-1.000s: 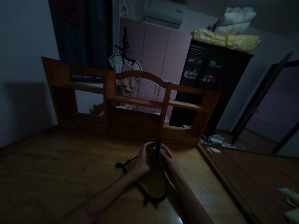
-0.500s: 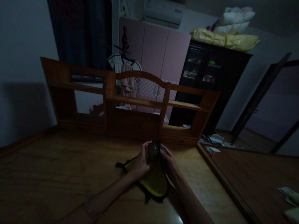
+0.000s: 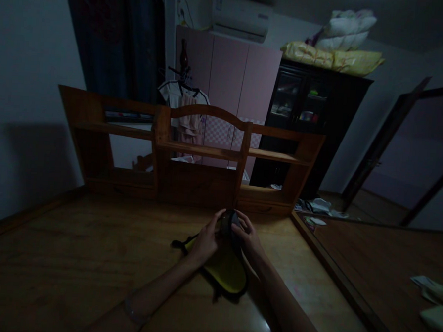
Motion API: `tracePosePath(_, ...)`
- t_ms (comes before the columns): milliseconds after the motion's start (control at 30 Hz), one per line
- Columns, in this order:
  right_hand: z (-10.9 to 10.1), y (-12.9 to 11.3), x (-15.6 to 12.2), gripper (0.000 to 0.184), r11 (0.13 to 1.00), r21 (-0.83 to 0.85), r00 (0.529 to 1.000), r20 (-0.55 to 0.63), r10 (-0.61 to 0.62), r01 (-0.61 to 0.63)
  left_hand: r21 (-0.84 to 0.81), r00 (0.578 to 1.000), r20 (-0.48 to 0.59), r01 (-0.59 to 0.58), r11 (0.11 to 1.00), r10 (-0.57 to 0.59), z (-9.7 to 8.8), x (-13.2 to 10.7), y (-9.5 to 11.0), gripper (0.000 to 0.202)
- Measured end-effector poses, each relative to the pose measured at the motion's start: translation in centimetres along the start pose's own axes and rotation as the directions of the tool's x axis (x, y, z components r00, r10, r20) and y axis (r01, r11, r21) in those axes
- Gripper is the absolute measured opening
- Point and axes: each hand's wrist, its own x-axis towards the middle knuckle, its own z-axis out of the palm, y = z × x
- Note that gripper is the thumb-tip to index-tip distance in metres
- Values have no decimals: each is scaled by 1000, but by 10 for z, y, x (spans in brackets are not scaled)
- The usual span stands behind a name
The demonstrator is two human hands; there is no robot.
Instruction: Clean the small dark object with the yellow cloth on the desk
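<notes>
A dark, rounded, glossy object (image 3: 224, 226) is held between both hands over the middle of the wooden surface; the dim light hides its exact kind. My left hand (image 3: 207, 240) wraps around its left side. On the right, my right hand (image 3: 248, 238) grips a dark grey, curved piece at the object's side, thumb across its face. Beneath the hands lies a spread-open black-edged pouch (image 3: 227, 274) with a yellow-green inside. A short black strap or tab (image 3: 178, 244) sticks out at its left end. Part of the pouch is hidden by my left wrist.
A wooden shelf unit (image 3: 203, 147) stands along the far edge of the wooden surface (image 3: 101, 259). A raised wooden rim (image 3: 324, 260) runs down the right side. Beyond are a pink wardrobe (image 3: 228, 72), a black cabinet (image 3: 317, 106) and pale cloths (image 3: 435, 301) at lower right.
The rounded object has turned in my hands, so its shiny round face gives way to a dark grey curved side. My right thumb and fingers have shifted onto it. The pouch barely moved.
</notes>
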Motion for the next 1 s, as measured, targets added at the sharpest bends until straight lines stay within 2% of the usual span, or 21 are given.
tracePosePath(167, 1, -3, -1, 56, 998, -36, 999, -17, -48, 47, -243, 996, 68, 78, 967, -63, 6, 2, -11, 82)
tracePosePath(233, 3, -6, -2, 55, 999, -17, 999, -9, -37, 36, -281, 994, 72, 99, 955, -82, 8, 2, -15, 85)
tracePosePath(367, 5, -8, -3, 56, 999, 33, 1000, -5, -27, 27, -170, 1000, 21, 24, 985, -21, 6, 1, -16, 76)
tracePosePath(533, 3, -2, 0, 56, 999, 43, 999, -31, -24, 25, 33, 996, -2, -91, 995, 91, 0, 1, -4, 78)
tracePosePath(800, 0, 12, 8, 40, 974, 160, 986, 7, 165, -164, 28, 990, -49, -130, 991, 131, 1, 0, 2, 75)
tracePosePath(1000, 7, 1, -1, 38, 971, 94, 975, -5, 223, -221, 137, 984, -108, -129, 982, 144, 2, 0, 1, 76)
